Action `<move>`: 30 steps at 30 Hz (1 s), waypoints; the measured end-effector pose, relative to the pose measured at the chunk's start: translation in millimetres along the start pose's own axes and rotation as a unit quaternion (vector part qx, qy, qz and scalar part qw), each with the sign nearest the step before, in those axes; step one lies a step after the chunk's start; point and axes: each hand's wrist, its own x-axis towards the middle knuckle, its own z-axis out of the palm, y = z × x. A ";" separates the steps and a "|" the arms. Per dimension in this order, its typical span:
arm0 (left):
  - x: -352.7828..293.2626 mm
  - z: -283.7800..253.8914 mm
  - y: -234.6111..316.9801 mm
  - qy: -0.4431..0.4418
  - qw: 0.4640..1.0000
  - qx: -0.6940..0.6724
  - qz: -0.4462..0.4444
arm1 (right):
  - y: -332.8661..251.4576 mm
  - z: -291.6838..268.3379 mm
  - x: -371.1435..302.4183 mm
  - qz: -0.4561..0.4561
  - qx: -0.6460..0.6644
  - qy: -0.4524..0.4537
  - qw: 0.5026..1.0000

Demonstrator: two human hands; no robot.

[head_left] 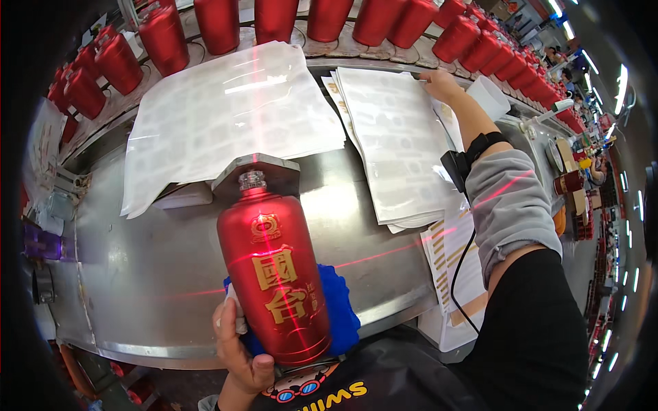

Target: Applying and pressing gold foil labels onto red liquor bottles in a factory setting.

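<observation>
A glossy red bottle (277,274) with gold characters and a clear stopper leans back on the bench, its neck against a dark angled metal rest (288,179). A blue cloth (340,308) lies beneath its lower part. My left hand (241,353) grips the bottle's lower left side, thumb near the base; something white wraps a finger. My right arm reaches far across, and my right hand (442,83) pinches the far right corner of a stack of glossy white label sheets (391,137). What its fingertips hold there is too small to make out.
Another large glossy sheet (233,103) covers the bench's far left. Beyond it, red bottles (218,26) line a curved conveyor. A white container (488,99) stands right of my right hand. Gold-striped sheets (449,253) hang near the front edge. A black cable (454,281) trails from my right wrist.
</observation>
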 end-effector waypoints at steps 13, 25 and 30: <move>-1.9 -0.4 3.3 0.008 1.000 -0.004 -0.024 | -21.9 -1.8 -8.0 0.015 0.103 0.029 0.994; 0.7 0.0 8.1 0.013 1.000 0.022 -0.008 | -105.6 -19.4 11.5 -0.248 0.147 0.116 0.951; 8.9 1.9 4.7 0.032 0.998 0.016 0.056 | -157.2 -29.3 28.1 -0.310 0.049 0.042 0.949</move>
